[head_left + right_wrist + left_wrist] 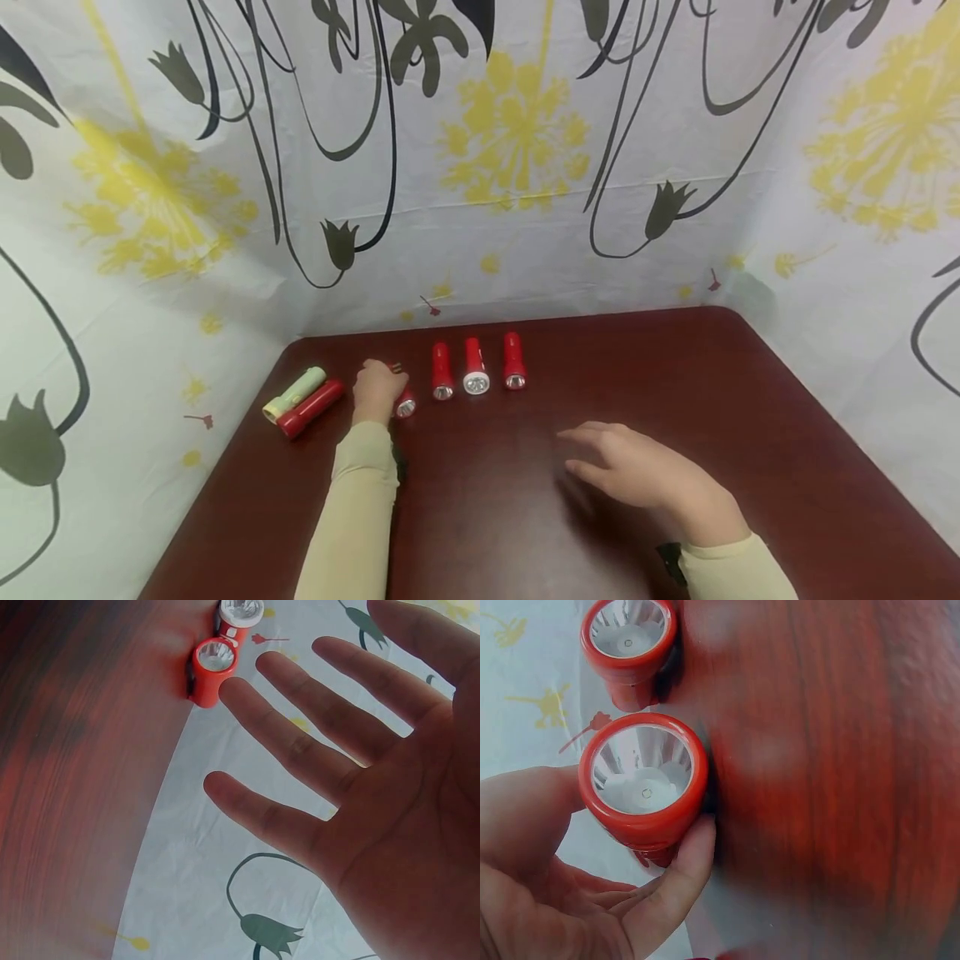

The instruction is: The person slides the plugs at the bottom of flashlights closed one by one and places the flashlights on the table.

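My left hand grips a red flashlight at the left end of a row. In the left wrist view its thumb and fingers curl round the body of that flashlight, whose clear lens faces the camera. To its right stand another red flashlight, a red one with a white rim and a third red one, lenses toward me. Over the right part of the table hovers my right hand, fingers spread and holding nothing, as the right wrist view also shows.
Left of my left hand, a pale green flashlight and a red flashlight lie slanted side by side. Everything is on a dark reddish-brown table. White patterned cloth hangs along its back and sides.
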### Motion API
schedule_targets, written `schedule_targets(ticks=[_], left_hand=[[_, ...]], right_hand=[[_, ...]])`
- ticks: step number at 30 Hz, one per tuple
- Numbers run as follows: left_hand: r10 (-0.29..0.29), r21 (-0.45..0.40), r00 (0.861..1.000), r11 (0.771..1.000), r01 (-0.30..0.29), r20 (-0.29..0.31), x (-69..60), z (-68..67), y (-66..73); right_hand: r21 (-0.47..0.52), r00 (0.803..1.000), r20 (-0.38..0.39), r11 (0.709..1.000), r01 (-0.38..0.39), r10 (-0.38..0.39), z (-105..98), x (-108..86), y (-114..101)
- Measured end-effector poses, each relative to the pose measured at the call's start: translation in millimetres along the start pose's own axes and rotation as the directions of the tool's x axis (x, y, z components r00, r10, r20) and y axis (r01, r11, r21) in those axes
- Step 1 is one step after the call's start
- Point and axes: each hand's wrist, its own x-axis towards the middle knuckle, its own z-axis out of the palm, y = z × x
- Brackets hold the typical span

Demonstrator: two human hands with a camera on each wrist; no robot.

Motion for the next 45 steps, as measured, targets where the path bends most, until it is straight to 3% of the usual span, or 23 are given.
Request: schedule_targets(ticks=[6, 7, 10, 16, 20, 25, 29, 32, 36, 40, 45], left_hand=[[0.028, 0.002, 1.0, 1.0, -0.028, 0.012, -3.7, -4.4, -5.2], [0.018, -0.006, 1.0, 1.0, -0.018, 0.023, -10.2, -7.7, -1.9], [0.032, -0.017, 0.999, 0.999, -0.032, 0.002, -12.8, -10.4, -0.5], [0.099, -0.011, 0.995, 0.995, -0.099, -0.033, -27.2, -18.9, 16.1], [0.173, 0.0, 0.982, 0.985, -0.174, -0.077, -44.2, -23.8, 29.6], [0.272, -0.03, 0.952, 0.96, -0.279, -0.137, -76.1, -28.6, 49.8], [0.356, -0.097, 0.927, 0.925, -0.368, -0.12, -107.3, -29.1, 65.9], [0.431, -0.154, 0.898, 0.885, -0.44, -0.09, -130.3, -25.6, 74.2], [0.534, -0.217, 0.845, 0.821, -0.528, -0.031, -156.1, -19.8, 80.8], [0.591, -0.263, 0.807, 0.782, -0.565, 0.024, -173.5, -16.5, 82.5], [0.608, -0.305, 0.791, 0.767, -0.564, 0.067, -187.9, -15.6, 80.9]], right_hand=[[-0.002, 1.0, 0.001, 1.0, -0.007, 0.007, 1.2, 0.5, -0.6], [0.0, 1.0, 0.003, 1.0, -0.007, 0.007, 1.3, 0.6, -0.6], [0.005, 1.0, 0.01, 1.0, -0.005, 0.005, 1.3, 0.7, -0.4], [0.002, 1.0, 0.004, 1.0, -0.01, 0.01, -0.7, -1.0, 1.2], [-0.007, 1.0, -0.005, 1.0, -0.011, 0.011, -1.9, -2.0, 1.5], [-0.015, 1.0, -0.013, 1.0, -0.006, 0.006, -3.1, -2.1, 1.7], [-0.029, 0.998, -0.053, 0.999, 0.014, -0.016, -6.2, -3.7, 1.9], [-0.044, 0.995, -0.096, 0.999, 0.028, -0.032, -9.9, -6.0, 3.0], [-0.057, 0.99, -0.138, 0.998, 0.022, -0.029, -14.6, -10.1, 5.3], [-0.06, 0.986, -0.161, 0.998, 0.026, -0.035, -17.5, -12.4, 6.2], [-0.066, 0.975, -0.209, 0.996, 0.061, -0.073, -19.3, -10.5, 4.7]])
